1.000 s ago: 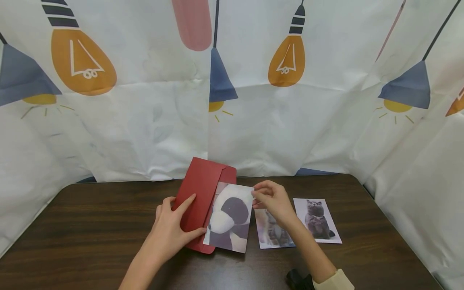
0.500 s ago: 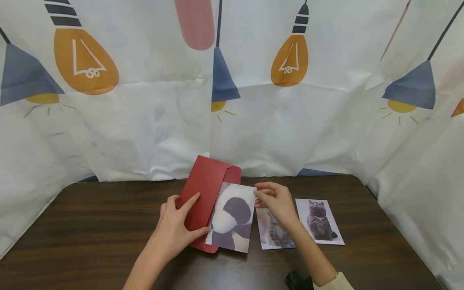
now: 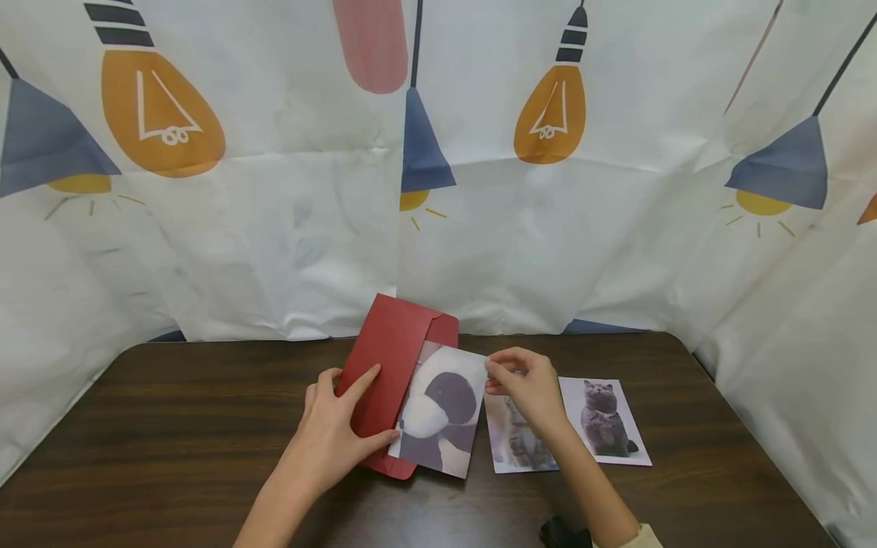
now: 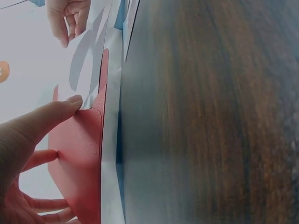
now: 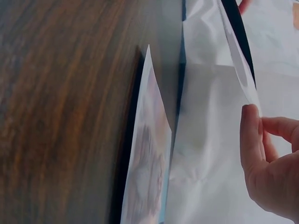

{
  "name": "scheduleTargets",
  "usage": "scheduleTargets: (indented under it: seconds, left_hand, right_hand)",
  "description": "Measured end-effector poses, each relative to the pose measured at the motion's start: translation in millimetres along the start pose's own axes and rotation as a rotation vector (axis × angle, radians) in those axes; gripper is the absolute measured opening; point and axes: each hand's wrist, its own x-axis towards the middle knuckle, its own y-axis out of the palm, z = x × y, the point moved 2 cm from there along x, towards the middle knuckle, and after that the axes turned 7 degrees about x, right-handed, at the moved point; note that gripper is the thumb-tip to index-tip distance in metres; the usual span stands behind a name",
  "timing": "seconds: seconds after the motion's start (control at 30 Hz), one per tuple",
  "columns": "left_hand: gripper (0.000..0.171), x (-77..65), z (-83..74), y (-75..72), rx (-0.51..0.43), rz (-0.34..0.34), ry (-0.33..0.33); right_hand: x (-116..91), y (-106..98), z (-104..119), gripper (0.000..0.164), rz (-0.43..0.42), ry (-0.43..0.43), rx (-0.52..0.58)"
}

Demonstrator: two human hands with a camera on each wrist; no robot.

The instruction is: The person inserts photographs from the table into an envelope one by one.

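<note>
My left hand (image 3: pixel 327 438) holds a red paper envelope (image 3: pixel 384 342) slantwise over the table, thumb at its open right side and fingers spread along the body. In the left wrist view the thumb presses on the red envelope (image 4: pixel 79 149) and the other fingers reach its far side. A picture card (image 3: pixel 445 411) with a white-and-purple animal drawing overlaps the envelope's open side. My right hand (image 3: pixel 530 384) pinches this card's upper right corner between thumb and fingertips. In the right wrist view the card (image 5: pixel 238 60) appears nearly edge-on, raised off the table.
On the dark wooden table (image 3: pixel 171 426) lie two cat photos: a grey cat photo (image 3: pixel 606 422) at the right and a paler kitten photo (image 3: pixel 517 441), partly behind my right forearm. A black object (image 3: pixel 563 533) is at the right wrist. A lamp-patterned curtain (image 3: pixel 308 228) hangs behind.
The envelope and picture card sit slightly farther right in the head view, partly because the view itself shifted. Both hands keep their hold.
</note>
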Motion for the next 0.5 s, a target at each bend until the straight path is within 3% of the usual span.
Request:
scheduleTargets:
  seconds: [0.23,0.5]
  left_hand:
    - [0.086,-0.9,0.4,3.3,0.001,0.017,0.005]
    - [0.084,-2.0,-1.0,4.3,-0.004,-0.018,0.028]
  right_hand:
    - [-1.9,-2.7,0.9,0.015,-0.005,-0.004,-0.003]
    - [-1.3,-1.2,2.0,0.015,0.015,0.006,0.005]
